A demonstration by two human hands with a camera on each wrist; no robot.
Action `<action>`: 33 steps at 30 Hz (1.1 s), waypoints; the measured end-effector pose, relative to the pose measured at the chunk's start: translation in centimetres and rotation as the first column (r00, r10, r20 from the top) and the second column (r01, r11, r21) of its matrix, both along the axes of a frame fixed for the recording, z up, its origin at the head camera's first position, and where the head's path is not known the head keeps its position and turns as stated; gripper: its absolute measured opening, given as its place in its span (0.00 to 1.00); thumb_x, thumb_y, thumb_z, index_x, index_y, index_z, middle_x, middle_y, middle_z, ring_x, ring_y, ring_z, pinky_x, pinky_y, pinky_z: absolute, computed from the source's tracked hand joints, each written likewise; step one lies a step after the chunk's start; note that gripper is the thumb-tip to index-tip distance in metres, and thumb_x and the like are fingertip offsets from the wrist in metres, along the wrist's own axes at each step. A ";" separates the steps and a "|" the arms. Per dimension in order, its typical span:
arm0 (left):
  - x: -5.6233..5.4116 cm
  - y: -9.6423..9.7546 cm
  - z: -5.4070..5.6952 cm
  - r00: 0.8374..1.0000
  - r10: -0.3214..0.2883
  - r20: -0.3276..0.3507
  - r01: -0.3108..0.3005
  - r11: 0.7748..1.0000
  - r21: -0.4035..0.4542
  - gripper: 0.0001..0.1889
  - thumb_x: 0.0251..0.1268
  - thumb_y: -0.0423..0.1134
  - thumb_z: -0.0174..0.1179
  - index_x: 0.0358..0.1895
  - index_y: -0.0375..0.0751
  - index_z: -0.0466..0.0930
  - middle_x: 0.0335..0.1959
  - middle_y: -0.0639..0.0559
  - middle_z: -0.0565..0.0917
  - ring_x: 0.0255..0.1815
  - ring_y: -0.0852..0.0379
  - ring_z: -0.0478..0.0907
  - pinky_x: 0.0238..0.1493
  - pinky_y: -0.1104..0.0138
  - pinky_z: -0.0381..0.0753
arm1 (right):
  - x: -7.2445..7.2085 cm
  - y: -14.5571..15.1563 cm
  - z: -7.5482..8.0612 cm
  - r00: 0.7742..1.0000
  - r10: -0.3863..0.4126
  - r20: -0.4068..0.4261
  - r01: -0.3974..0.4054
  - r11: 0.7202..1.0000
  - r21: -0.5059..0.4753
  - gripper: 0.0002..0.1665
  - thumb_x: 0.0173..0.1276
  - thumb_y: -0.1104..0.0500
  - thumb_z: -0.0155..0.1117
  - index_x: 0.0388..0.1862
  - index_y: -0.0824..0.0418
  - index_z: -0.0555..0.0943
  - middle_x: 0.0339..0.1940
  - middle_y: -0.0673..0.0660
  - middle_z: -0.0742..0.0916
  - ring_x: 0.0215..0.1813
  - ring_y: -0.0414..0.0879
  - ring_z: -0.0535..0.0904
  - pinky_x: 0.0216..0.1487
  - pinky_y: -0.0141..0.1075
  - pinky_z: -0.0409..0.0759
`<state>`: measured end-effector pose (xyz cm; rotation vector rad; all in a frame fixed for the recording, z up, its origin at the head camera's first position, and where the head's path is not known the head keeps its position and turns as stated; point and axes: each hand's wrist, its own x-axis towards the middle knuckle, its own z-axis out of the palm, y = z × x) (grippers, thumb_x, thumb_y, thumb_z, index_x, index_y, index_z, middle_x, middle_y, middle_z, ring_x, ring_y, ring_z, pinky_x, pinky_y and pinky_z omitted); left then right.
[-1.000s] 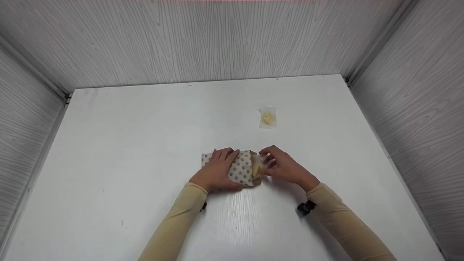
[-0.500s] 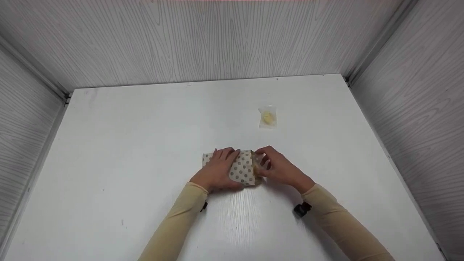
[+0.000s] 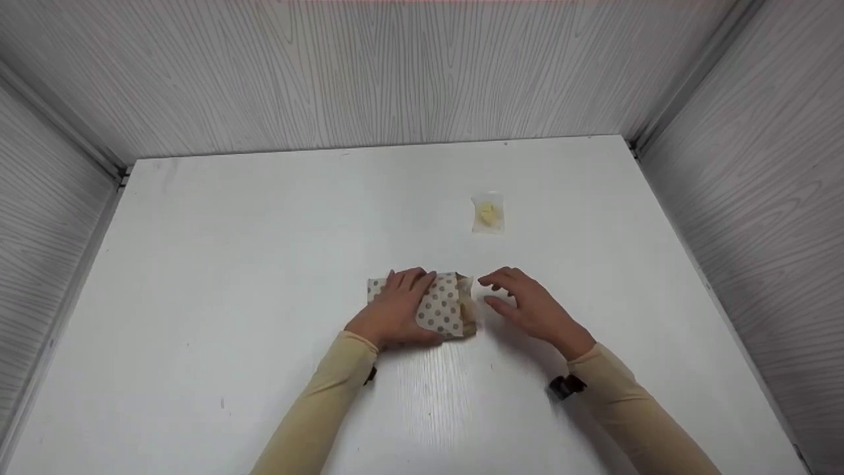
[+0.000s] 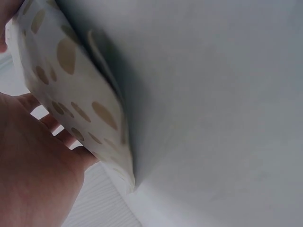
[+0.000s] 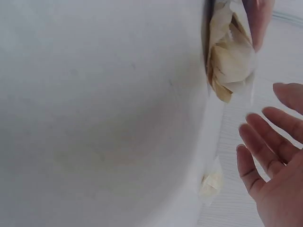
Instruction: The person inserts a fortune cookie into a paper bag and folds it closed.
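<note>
A white paper bag with beige dots (image 3: 440,309) lies flat at the middle of the table, its mouth facing right. My left hand (image 3: 394,311) holds it across its width, fingers over the far side and thumb along the near edge; the left wrist view shows the dotted side of the paper bag (image 4: 78,80) against the palm. A clear packet with something pale yellow inside (image 5: 232,59) pokes out of the bag's mouth. Just right of that mouth is my right hand (image 3: 533,309), apart from the bag, with loosely bent, spread fingers and nothing in them.
Farther back on the white table (image 3: 264,231), right of centre, lies a second clear packet with a pale yellow piece (image 3: 488,214). Wood-grain panels (image 3: 395,72) stand behind the table and along both sides.
My right hand moved in to the bag's mouth and pressed at the packet, then drew back to the right and let go. The left hand and bag have stayed nearly still.
</note>
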<state>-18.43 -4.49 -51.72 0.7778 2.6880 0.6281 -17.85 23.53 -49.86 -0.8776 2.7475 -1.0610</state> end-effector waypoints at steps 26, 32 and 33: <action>-0.1 0.2 0.1 1.000 -0.005 -0.005 0.005 1.000 -0.011 0.60 0.45 0.68 0.68 0.79 0.46 0.49 0.75 0.45 0.55 0.76 0.48 0.48 0.75 0.58 0.35 | 1.3 -1.8 -1.0 0.924 0.088 0.372 -0.015 0.981 -0.196 0.19 0.77 0.64 0.51 0.63 0.68 0.77 0.60 0.61 0.81 0.62 0.52 0.75 0.61 0.47 0.74; -0.1 0.3 0.1 1.000 0.000 -0.008 0.000 1.000 -0.003 0.60 0.45 0.67 0.69 0.79 0.46 0.49 0.75 0.45 0.55 0.76 0.48 0.48 0.75 0.59 0.36 | 1.1 -1.6 -1.2 0.908 0.143 0.393 -0.060 0.975 -0.215 0.21 0.77 0.66 0.49 0.65 0.71 0.74 0.62 0.64 0.79 0.64 0.55 0.73 0.63 0.50 0.72; -0.1 0.3 0.1 1.000 -0.001 -0.008 0.001 1.000 -0.001 0.60 0.45 0.67 0.69 0.79 0.45 0.49 0.75 0.45 0.56 0.76 0.48 0.48 0.75 0.59 0.36 | 1.1 -1.5 -1.3 0.911 0.142 0.387 -0.065 0.977 -0.204 0.21 0.77 0.66 0.50 0.65 0.70 0.75 0.63 0.64 0.79 0.64 0.55 0.73 0.64 0.50 0.72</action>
